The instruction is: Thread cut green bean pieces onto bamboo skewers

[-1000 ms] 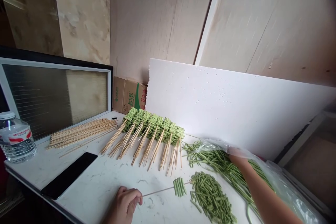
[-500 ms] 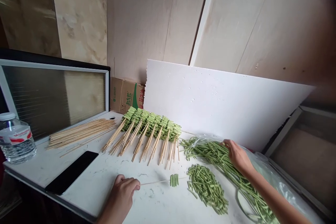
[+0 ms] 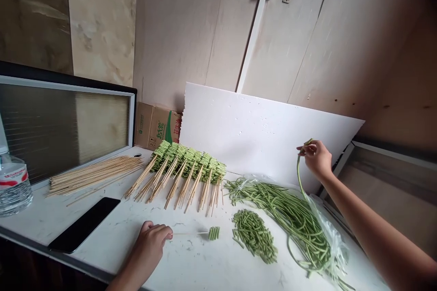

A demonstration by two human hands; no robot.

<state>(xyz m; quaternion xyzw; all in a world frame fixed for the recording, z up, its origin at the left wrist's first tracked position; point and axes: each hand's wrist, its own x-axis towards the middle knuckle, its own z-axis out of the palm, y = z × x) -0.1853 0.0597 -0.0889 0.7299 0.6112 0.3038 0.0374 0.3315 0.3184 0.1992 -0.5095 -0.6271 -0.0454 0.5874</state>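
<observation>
My left hand (image 3: 152,242) is closed around the blunt end of a bamboo skewer (image 3: 191,233), low over the table. Several short green bean pieces (image 3: 214,233) are threaded side by side near its far end. My right hand (image 3: 318,159) is raised at the right, its fingers pinching the upper end of one long green bean (image 3: 298,173). That bean hangs down toward a heap of long beans (image 3: 276,198) lying partly in a clear plastic bag (image 3: 336,248). Between the hands lies a pile of cut bean pieces (image 3: 254,236).
Finished bean skewers (image 3: 191,157) are stacked at the back, their sticks pointing forward. Bare skewers (image 3: 92,173), a black phone (image 3: 85,225) and a water bottle (image 3: 13,184) lie or stand at the left. A white board (image 3: 256,136) and a cardboard box (image 3: 159,125) stand behind.
My right hand has lifted up from the long bean heap, drawing one bean out. My left hand still holds the skewer in about the same place. The view has shifted slightly.
</observation>
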